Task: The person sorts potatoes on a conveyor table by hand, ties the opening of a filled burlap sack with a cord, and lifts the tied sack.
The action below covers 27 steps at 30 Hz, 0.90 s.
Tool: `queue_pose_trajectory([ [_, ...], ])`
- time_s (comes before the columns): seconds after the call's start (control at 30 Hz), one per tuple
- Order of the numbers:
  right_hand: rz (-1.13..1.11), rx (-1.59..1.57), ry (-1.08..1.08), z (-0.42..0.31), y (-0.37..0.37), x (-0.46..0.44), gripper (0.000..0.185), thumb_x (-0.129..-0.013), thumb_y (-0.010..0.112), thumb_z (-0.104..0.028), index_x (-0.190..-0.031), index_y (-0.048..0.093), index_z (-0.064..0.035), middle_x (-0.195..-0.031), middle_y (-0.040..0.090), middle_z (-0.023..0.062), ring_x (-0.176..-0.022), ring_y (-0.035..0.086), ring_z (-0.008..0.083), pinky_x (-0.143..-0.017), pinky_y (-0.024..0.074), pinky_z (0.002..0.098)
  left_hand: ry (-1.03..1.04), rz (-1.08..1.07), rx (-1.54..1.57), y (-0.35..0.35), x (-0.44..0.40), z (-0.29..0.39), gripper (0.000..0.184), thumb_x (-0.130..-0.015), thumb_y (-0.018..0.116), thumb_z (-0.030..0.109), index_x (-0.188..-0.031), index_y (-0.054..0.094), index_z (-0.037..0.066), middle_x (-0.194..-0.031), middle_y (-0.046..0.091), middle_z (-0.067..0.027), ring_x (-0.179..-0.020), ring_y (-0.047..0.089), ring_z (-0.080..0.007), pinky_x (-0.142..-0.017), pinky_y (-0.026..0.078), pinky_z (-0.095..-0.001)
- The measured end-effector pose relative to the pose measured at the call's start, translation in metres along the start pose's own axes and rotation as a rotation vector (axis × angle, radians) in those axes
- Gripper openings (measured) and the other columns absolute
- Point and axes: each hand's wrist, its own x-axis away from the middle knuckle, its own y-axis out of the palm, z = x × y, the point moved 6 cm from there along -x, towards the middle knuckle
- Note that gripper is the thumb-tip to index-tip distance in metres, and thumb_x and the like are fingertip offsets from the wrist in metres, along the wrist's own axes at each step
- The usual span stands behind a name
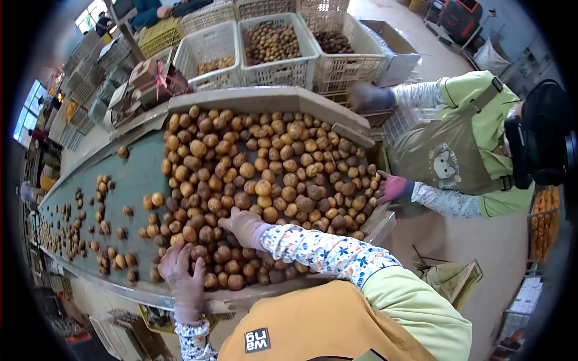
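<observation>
From where I stand, the brown, potato-like tubers (263, 188) lie heaped at the wide end of a green belt (141, 171), with others strewn farther along it. They look firm and light enough for one hand, dry rather than slippery, though likely to roll and bruise; fingers and thumb around the middle seem the best hold. The left hand (183, 274) is spread at the heap's near edge, thumb apart; the right hand (245, 228) reaches over the tubers, and I can't tell whether it pinches one. Behind the belt, the left crate (214, 81) holds a low layer, the middle crate (280, 73) a far fuller load, and the right crate (346, 69) some darker pieces
</observation>
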Motion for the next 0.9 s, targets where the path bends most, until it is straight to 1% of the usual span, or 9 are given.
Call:
queue_pose_trajectory([
  [0.1,0.334,-0.140,-0.198,-0.007,-0.031,0.035,0.045,-0.081,0.058,-0.001,-0.123,0.058,-0.0148,-0.116,0.053,0.0233,-0.105,0.059,0.0409,-0.085,0.0530,0.0452,-0.236,-0.315,-0.310,0.024,0.011,-0.032,0.087,-0.070,0.073,0.051,-0.141,0.045,0.010,-0.152,0.031,-0.0179,-0.138,0.024,-0.0468,-0.111,0.011,-0.0651],
  [0.2,0.925,0.266,-0.650,-0.036,-0.149,0.093,0.023,-0.090,0.057,-0.013,-0.113,0.054,-0.0109,-0.098,0.062,0.0237,-0.080,0.068,0.0266,-0.057,0.0590,0.0288,-0.149,-0.429,-0.241,0.045,0.011,0.010,0.103,-0.069,0.073,0.062,-0.149,0.032,0.011,-0.155,0.018,-0.0260,-0.143,0.005,-0.0503,-0.111,0.006,-0.0665],
  [0.27,0.221,0.311,-0.083,-0.009,-0.235,0.061,0.024,-0.093,0.057,-0.014,-0.114,0.052,-0.0031,-0.096,0.062,0.0200,-0.075,0.066,0.0207,-0.055,0.0573,0.0255,-0.133,-0.511,0.019,0.066,0.012,0.028,0.097,-0.070,0.071,0.064,-0.146,0.040,0.013,-0.154,0.015,-0.0311,-0.142,0.008,-0.0511,-0.113,0.001,-0.0630],
  [0.3,0.479,-0.040,0.152,0.034,-0.278,0.063,0.038,-0.090,0.062,-0.017,-0.122,0.050,-0.0028,-0.100,0.061,0.0181,-0.080,0.065,0.0196,-0.058,0.0568,0.0275,-0.004,-0.420,-0.057,0.064,0.013,0.054,0.088,-0.071,0.070,0.063,-0.141,0.047,0.016,-0.153,0.020,-0.0310,-0.141,0.013,-0.0521,-0.110,0.002,-0.0678],
  [0.43,1.223,0.613,0.132,0.122,-0.312,0.039,0.061,-0.091,0.061,-0.041,-0.140,0.044,-0.0103,-0.117,0.062,0.0206,-0.110,0.059,0.0277,-0.094,0.0475,0.0441,0.296,-0.358,0.074,0.074,0.015,0.104,0.087,-0.071,0.072,0.052,-0.137,0.047,0.001,-0.145,0.042,-0.0152,-0.132,0.034,-0.0445,-0.111,0.013,-0.0655],
  [0.53,0.501,0.247,-0.190,0.064,-0.165,0.031,0.070,-0.089,0.058,-0.051,-0.145,0.040,-0.0125,-0.139,0.047,0.0204,-0.136,0.039,0.0339,-0.109,0.0341,0.0434,0.341,-0.370,0.295,0.066,0.010,0.105,0.073,-0.077,0.070,0.039,-0.137,0.046,0.005,-0.141,0.046,-0.0146,-0.128,0.043,-0.0366,-0.111,0.025,-0.0530],
  [0.73,0.318,0.154,0.000,0.097,-0.009,0.091,0.072,-0.097,0.042,-0.052,-0.149,0.032,-0.0034,-0.156,0.029,0.0178,-0.147,0.021,0.0277,-0.121,0.0089,0.0428,0.051,-0.211,0.214,0.004,0.020,0.027,0.052,-0.081,0.071,0.033,-0.124,0.060,0.008,-0.128,0.059,-0.0139,-0.116,0.055,-0.0301,-0.104,0.037,-0.0443],
  [0.83,0.559,0.190,0.151,0.123,-0.033,0.094,0.065,-0.093,0.054,-0.038,-0.144,0.038,-0.0013,-0.145,0.044,0.0202,-0.138,0.038,0.0291,-0.116,0.0237,0.0448,-0.085,-0.340,0.027,0.017,0.035,0.019,0.058,-0.079,0.072,0.040,-0.125,0.059,0.009,-0.133,0.055,-0.0154,-0.119,0.053,-0.0300,-0.102,0.037,-0.0435],
  [0.9,0.620,0.126,-0.063,0.070,-0.065,0.086,0.056,-0.088,0.058,-0.024,-0.138,0.045,-0.0027,-0.128,0.055,0.0184,-0.124,0.049,0.0283,-0.107,0.0334,0.0453,0.016,-0.484,-0.121,0.026,0.028,0.052,0.065,-0.076,0.073,0.045,-0.129,0.056,0.010,-0.138,0.049,-0.0168,-0.119,0.051,-0.0329,-0.100,0.039,-0.0434],
])
